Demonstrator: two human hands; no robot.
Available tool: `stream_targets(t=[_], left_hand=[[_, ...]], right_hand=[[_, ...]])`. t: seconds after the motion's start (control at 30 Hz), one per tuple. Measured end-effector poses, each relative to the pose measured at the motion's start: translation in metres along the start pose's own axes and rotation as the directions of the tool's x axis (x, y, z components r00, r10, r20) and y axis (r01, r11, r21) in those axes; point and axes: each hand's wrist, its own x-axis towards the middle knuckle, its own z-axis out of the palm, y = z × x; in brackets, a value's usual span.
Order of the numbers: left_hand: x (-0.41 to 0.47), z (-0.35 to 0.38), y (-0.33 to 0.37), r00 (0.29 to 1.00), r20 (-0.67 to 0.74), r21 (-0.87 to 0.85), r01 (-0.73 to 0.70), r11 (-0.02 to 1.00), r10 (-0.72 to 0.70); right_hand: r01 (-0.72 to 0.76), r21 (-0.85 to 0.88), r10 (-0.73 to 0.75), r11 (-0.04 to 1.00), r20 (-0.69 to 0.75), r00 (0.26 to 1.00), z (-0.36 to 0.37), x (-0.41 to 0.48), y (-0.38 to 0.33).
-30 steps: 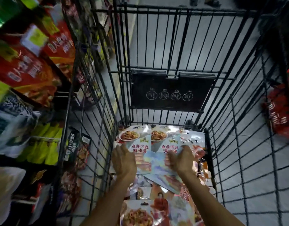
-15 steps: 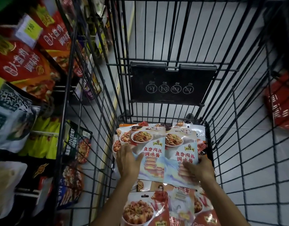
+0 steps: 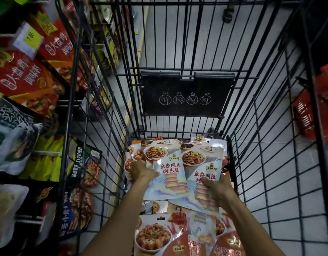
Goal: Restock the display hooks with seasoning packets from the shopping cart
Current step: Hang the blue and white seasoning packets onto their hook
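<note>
Both forearms reach down into the shopping cart [image 3: 178,43]; left grip [image 3: 141,171] and right grip [image 3: 217,187] each curl round the fanned seasoning packets [image 3: 168,174] at their edges.

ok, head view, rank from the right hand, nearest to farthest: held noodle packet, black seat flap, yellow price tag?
1. Noodle packet: gripped by the right hand.
2. Black seat flap: straight ahead, higher up.
3. Yellow price tag: far upper left.

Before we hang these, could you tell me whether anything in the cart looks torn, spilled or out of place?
Nothing stands out. Loose packets overlap on the cart floor, none visibly torn or spilled; the left hand and right hand hold a fanned bunch.
</note>
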Motion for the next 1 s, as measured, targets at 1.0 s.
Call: stream_targets(t=[1.0], left_hand=[[-0.217, -0.141, -0.024, 0.895, -0.248, -0.469, -0.445, 0.762, 0.37]], right_hand=[[0.452, -0.096, -0.423, 0.887, 0.222, 0.878, -0.068, -0.211, -0.08]])
